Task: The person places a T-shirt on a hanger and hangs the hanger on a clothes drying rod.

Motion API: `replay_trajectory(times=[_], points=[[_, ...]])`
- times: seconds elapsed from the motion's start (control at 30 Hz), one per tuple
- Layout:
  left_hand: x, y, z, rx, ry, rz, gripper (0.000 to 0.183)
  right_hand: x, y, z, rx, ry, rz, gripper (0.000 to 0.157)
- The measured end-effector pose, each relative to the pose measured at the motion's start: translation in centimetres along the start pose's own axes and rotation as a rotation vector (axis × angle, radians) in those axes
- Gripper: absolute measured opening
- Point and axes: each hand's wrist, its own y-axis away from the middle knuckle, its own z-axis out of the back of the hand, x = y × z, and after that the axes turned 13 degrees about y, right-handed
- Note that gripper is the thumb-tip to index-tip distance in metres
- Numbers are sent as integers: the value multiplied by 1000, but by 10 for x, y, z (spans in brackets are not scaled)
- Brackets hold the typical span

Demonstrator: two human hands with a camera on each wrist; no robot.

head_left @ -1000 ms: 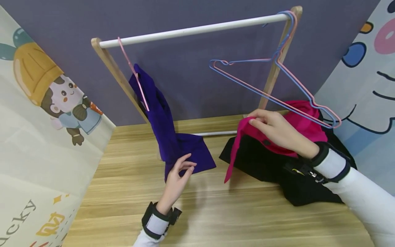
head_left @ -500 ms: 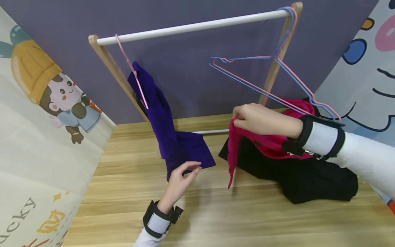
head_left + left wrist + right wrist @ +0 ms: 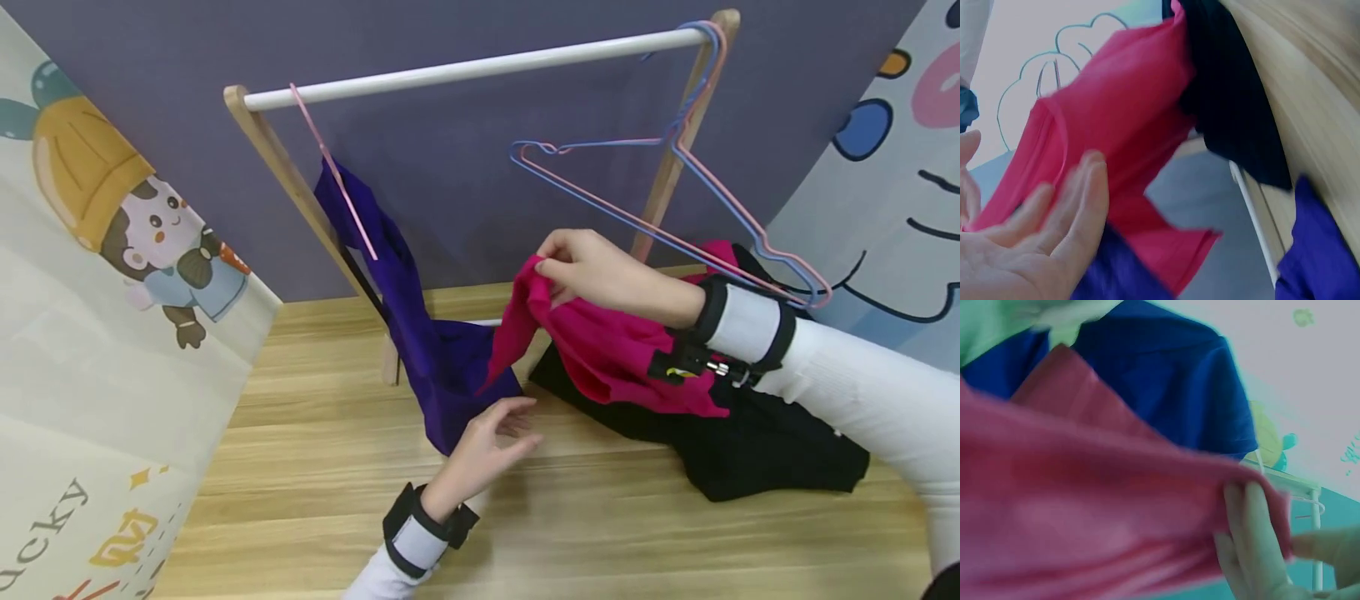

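Observation:
My right hand pinches the upper edge of a bright pink garment and holds it up, so that one end hangs down toward the left. In the right wrist view the fingers press into a fold of the pink cloth. My left hand is low in the middle with fingers loosely bent and nothing in them; in the left wrist view the pink cloth is right beyond its fingers. Behind that hand, a dark blue-purple garment hangs from a pink hanger on the rack.
The rack has a white rail and wooden legs. At its right end hang a blue hanger and a pink one, close together. A black garment lies on the wooden surface under the pink one. Printed sheets stand at both sides.
My right hand has moved left and drawn the pink garment up, off part of the black one. My left hand has shifted right, toward the pink cloth.

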Motion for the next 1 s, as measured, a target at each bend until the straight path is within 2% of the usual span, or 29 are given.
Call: replay_trajectory(times=[0.17,0.23,0.33,0.5,0.6,0.67,0.8,0.9,1.0], points=[[27,-7,-16,4,-1,105,41,4,-4,-1,-100,-231,-53,16],[31,-11,-23,-6,2,126,43,5,-5,-2,-121,-289,-46,15],[31,-19,-33,-60,37,167,46,7,-5,-3,-135,-336,-17,14],[29,-41,-46,-196,88,227,48,10,-2,-3,-139,-381,35,16],[32,-54,-51,-276,67,212,47,11,0,-2,-148,-415,67,18],[35,-59,-52,-332,46,178,42,11,2,-2,-151,-444,90,20],[39,-64,-46,-460,25,82,20,9,8,0,-170,-457,126,22],[41,-63,-38,-525,33,38,12,8,12,4,-246,-440,133,20],[38,-59,-30,-576,58,36,13,8,15,10,-364,-413,145,18]])
